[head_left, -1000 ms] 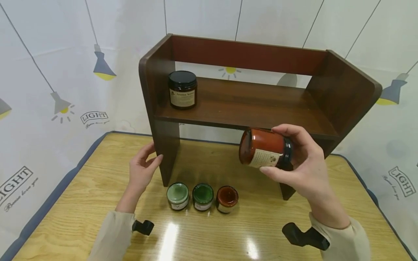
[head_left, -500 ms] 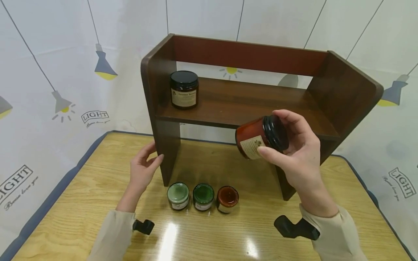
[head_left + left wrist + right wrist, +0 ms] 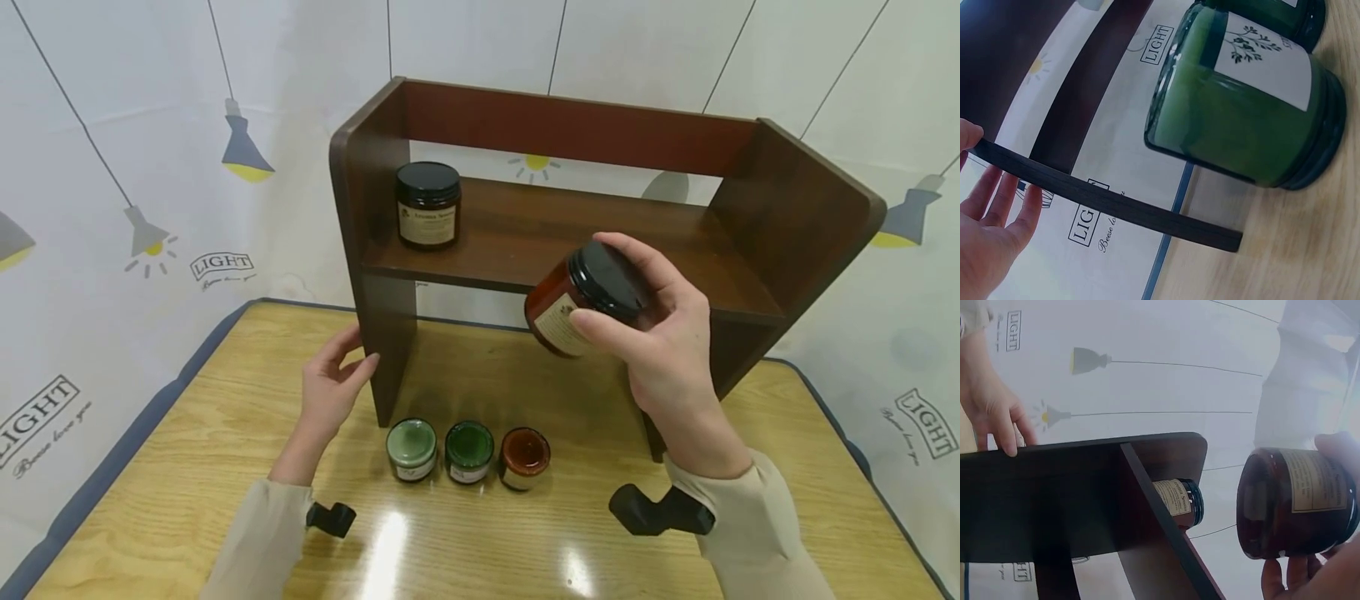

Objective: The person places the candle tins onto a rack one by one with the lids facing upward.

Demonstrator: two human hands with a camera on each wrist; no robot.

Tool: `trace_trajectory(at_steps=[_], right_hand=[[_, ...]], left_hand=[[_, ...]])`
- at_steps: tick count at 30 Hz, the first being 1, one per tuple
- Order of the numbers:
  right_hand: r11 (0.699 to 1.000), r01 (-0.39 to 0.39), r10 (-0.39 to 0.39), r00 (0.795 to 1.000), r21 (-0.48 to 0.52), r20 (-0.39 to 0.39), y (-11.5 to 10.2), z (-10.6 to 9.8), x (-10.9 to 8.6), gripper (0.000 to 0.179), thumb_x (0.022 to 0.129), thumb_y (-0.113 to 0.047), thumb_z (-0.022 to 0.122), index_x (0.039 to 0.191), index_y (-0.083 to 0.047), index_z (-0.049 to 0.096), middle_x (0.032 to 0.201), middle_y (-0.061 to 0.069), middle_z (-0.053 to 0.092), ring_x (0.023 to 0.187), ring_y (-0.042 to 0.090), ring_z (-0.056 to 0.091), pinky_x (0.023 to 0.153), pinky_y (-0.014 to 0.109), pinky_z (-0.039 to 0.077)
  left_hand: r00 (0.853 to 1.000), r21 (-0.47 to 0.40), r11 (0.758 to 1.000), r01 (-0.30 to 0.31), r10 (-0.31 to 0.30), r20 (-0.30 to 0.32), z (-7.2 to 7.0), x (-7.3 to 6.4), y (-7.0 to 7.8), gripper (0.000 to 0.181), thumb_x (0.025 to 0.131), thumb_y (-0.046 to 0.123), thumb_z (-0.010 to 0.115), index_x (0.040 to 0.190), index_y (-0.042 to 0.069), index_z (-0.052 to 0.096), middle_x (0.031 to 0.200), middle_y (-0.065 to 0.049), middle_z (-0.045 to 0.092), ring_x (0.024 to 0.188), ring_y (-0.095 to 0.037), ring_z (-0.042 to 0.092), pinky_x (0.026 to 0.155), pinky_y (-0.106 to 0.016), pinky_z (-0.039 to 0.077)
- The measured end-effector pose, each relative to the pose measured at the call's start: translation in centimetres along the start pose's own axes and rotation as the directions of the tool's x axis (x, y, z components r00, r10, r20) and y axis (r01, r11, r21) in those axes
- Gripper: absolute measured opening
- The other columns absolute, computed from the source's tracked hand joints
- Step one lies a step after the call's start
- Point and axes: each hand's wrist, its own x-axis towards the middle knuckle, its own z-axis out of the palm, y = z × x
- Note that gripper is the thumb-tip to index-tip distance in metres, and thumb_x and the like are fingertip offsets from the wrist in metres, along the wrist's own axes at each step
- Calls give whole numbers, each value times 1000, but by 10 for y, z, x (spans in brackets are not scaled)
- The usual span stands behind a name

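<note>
My right hand [image 3: 663,342] grips an amber candle jar [image 3: 558,321] by its black-lidded end. The jar is tilted, its lid up and to the right, in front of the shelf board's front edge; its cream label also shows in the right wrist view. My left hand [image 3: 333,383] holds the left side panel [image 3: 386,350] of a dark brown wooden shelf [image 3: 517,250], thumb on one face and fingers on the other. Another amber jar [image 3: 428,208] with a black lid stands upright at the left end of the shelf board.
In front of the shelf, a light green jar [image 3: 412,448], a dark green jar [image 3: 469,451] and a small amber jar [image 3: 525,457] stand in a row, bases up, on the wooden table [image 3: 225,417]. Behind hangs a lamp-patterned curtain [image 3: 285,167].
My right hand has moved left and up with the amber candle jar, turning it from nearly lying to tilted with its lid higher. My left hand stays on the side panel.
</note>
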Motion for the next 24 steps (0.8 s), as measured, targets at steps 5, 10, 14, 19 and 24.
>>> trace_trajectory(at_steps=[5, 10, 14, 19, 24], right_hand=[[994, 23, -23, 1000, -110, -1, 0, 5, 7, 55, 69, 17, 68, 120, -1, 59, 115, 14, 54, 100, 28, 53, 80, 24, 52], [976, 5, -5, 1000, -218, 1, 1, 7, 17, 53, 70, 11, 72, 120, -2, 59, 114, 11, 56, 97, 26, 55, 77, 23, 52], [962, -7, 12, 1000, -271, 19, 1, 10, 27, 53, 72, 5, 74, 122, -3, 58, 115, 10, 55, 98, 24, 56, 77, 23, 52], [966, -31, 38, 999, -258, 21, 4, 13, 40, 50, 75, 0, 73, 123, -3, 57, 118, 11, 52, 101, 24, 56, 78, 22, 52], [978, -70, 70, 998, -196, -5, 12, 17, 51, 52, 76, 3, 73, 125, -1, 55, 118, 10, 51, 103, 23, 55, 79, 24, 52]], left_hand=[[1000, 4, 1000, 5, -5, -6, 0, 0, -1, 43, 78, -21, 59, 118, -5, 61, 105, 8, 66, 97, -9, 59, 75, -20, 54], [1000, 1, 1000, 7, -7, -8, 1, 0, -1, 42, 78, -22, 59, 117, -6, 61, 104, 8, 66, 97, -9, 59, 75, -21, 54], [1000, 2, 1000, 13, -13, -11, 0, 0, -1, 42, 78, -22, 59, 118, -8, 60, 105, 8, 66, 98, -10, 59, 75, -20, 54], [1000, 5, 1000, 18, -18, -14, 0, 0, 0, 41, 78, -21, 59, 118, -10, 59, 105, 8, 66, 98, -10, 59, 75, -20, 54], [1000, -5, 1000, 18, -18, -16, 0, 0, 0, 42, 78, -22, 58, 117, -7, 61, 104, 8, 66, 97, -9, 59, 75, -20, 54]])
